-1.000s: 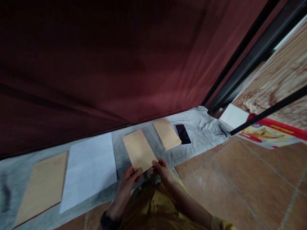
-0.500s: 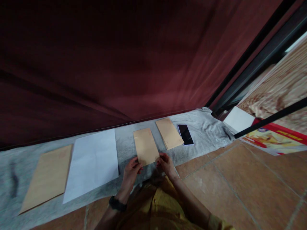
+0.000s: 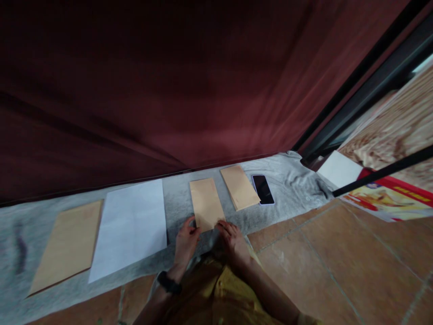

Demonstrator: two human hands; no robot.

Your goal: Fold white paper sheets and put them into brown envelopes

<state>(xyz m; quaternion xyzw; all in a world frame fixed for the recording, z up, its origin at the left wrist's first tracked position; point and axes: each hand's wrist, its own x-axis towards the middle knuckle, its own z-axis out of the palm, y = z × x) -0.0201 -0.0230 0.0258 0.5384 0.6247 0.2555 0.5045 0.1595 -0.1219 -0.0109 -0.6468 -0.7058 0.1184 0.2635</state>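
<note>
Tan paper is forming the middle envelope [image 3: 207, 203], which is lying on the grey cloth [image 3: 291, 180] just below the centre of the frame, its faint reddish print staying illegible. The left hand [image 3: 187, 241] is curving half-open at the near left corner, forefinger and thumb touching the edge, while the right hand [image 3: 234, 241] is laying nearly straight fingers on the near right corner (whether either is pinching the paper, I cannot tell). Right of it, a second envelope [image 3: 239, 187] is lying near a dark-screened phone [image 3: 263, 188]. A white sheet [image 3: 131, 230] and a larger envelope [image 3: 69, 246] are filling the lower left. At far right, a poster [image 3: 382, 197] is showing yellow lettering on red, too blurred for reading
</note>
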